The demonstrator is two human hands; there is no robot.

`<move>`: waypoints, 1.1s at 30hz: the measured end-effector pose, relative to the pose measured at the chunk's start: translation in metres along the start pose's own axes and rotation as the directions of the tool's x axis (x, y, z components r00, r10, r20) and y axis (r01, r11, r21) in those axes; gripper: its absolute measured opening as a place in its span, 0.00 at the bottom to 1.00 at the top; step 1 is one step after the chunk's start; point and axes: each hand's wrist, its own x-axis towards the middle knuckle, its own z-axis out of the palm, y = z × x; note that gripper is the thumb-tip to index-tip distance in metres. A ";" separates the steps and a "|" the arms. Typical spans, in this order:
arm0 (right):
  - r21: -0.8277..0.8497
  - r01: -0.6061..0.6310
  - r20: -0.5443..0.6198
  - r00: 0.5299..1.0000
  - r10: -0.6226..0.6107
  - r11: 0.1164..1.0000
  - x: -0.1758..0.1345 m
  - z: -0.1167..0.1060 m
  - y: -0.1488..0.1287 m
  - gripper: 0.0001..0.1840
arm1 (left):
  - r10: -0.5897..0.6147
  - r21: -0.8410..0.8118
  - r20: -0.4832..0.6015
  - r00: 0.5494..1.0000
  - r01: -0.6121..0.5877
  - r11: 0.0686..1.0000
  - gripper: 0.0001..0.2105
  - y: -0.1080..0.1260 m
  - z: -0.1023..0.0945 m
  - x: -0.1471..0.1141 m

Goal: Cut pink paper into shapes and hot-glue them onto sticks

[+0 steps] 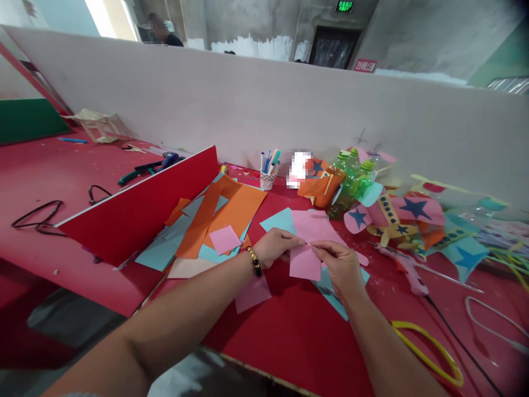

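1. While the left hand (280, 246) and right hand (336, 262) pinch pink paper (305, 264), it sits nearer the viewer than the pen cup (268, 181).
2. The pen cup holds pens (269, 161); right of it stand green bottles (350, 184).
3. High beyond it, a sign (344, 6) reads "EXIT".
4. Blurring hides an object (298, 170) just right of the pen cup; fingertips (298, 241) cover the paper's gripped edge.

Paper (305, 264) was between the left hand (278, 247) and right hand (339, 266); more sheets (237, 207) lay to their left, beside a board (165, 207). Beyond the hands stood a cup (268, 181) of pens (268, 161); right of the hands lay a glue gun (409, 268).
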 end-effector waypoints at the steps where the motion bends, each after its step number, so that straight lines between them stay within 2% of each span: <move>1: 0.007 -0.006 0.002 1.000 0.006 1.000 0.000 0.000 0.000 0.08 | 0.002 -0.004 0.003 1.000 -0.002 1.000 0.22 -0.001 0.000 0.001; 12: 0.047 -0.054 0.028 0.998 0.052 0.997 0.000 0.000 -0.005 0.13 | 0.089 0.087 -0.025 0.996 -0.086 0.992 0.20 -0.001 -0.001 0.002; 19: 0.078 -0.091 0.053 0.995 0.087 0.993 -0.001 0.000 -0.006 0.14 | 0.199 0.225 -0.005 0.980 -0.193 0.955 0.19 -0.003 -0.005 0.003; 23: 0.090 -0.113 0.068 0.992 0.108 0.989 -0.002 0.000 -0.005 0.16 | 0.209 0.282 0.011 0.978 -0.204 0.937 0.20 -0.004 -0.007 0.004; 33: 0.039 -0.089 0.081 0.993 0.085 0.995 -0.001 -0.001 -0.005 0.12 | 0.314 0.352 0.040 0.949 -0.307 0.884 0.16 -0.005 -0.006 0.004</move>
